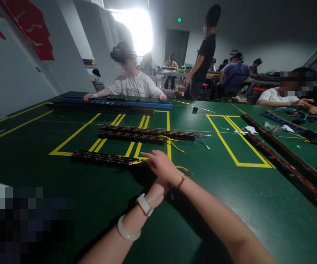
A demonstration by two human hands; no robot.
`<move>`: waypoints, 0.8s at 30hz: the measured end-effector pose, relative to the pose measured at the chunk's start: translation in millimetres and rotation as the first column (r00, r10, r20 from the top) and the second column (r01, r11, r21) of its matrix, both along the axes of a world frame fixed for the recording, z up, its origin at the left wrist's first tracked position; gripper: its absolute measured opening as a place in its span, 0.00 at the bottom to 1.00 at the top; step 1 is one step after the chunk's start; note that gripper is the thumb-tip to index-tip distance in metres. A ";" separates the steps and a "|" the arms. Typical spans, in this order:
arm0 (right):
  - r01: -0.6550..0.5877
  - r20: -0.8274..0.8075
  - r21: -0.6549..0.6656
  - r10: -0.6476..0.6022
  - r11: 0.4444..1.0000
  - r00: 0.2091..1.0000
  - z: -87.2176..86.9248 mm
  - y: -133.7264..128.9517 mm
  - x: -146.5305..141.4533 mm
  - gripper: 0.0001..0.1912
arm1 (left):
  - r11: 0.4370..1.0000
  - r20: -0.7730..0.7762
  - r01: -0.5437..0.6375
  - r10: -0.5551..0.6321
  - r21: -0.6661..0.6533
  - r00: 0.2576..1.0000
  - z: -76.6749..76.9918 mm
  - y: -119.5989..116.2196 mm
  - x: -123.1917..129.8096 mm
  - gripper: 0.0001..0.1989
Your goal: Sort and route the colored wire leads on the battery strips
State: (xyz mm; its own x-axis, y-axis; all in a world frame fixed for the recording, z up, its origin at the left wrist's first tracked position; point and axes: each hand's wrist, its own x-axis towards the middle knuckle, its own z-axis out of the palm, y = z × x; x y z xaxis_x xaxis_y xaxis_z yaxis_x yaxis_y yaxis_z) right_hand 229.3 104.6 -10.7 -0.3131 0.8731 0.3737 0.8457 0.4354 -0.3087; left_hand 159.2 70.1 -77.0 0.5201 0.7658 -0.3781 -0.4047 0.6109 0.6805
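Long black strip with brown lines (pixel 103 158)
Right hand (pixel 160 164) mostly hides left hand (pixel 160 186) — can't see if either grips.

Looks like an electrical assembly workshop, judging by the green worktable (pixel 224 183) with taped yellow outlines (pixel 246 164), dark wired strips (pixel 147 132) with ring terminals (pixel 208 147), workers (pixel 136 82) seated there and at benches (pixel 177 73) behind, and a lit green exit sign (pixel 179 20) above a grey door (pixel 176 46).
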 end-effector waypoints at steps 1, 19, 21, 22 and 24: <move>0.033 -0.072 -0.010 -0.033 0.999 0.997 1.8 -5.2 10.8 0.19 | 1.000 0.010 0.016 -0.016 0.001 1.000 -0.5 -0.6 1.1 0.08; 0.342 0.130 -0.125 -0.326 0.931 0.936 -61.0 -73.4 96.4 0.14 | 0.774 -0.827 0.594 -0.176 0.219 0.534 25.7 13.8 -27.8 0.18; 0.351 0.134 -0.101 -0.337 0.931 0.932 -55.2 -70.5 94.2 0.14 | 0.772 -0.814 0.607 -0.224 0.188 0.537 23.1 14.1 -27.0 0.22; 0.354 0.131 -0.086 -0.342 0.931 0.931 -51.8 -69.0 92.6 0.13 | 0.772 -0.809 0.613 -0.249 0.166 0.533 22.1 14.4 -26.4 0.24; 0.339 0.116 -0.063 -0.330 0.939 0.937 -44.2 -65.5 87.1 0.13 | 0.772 -0.819 0.623 -0.272 0.127 0.504 20.9 14.9 -25.6 0.29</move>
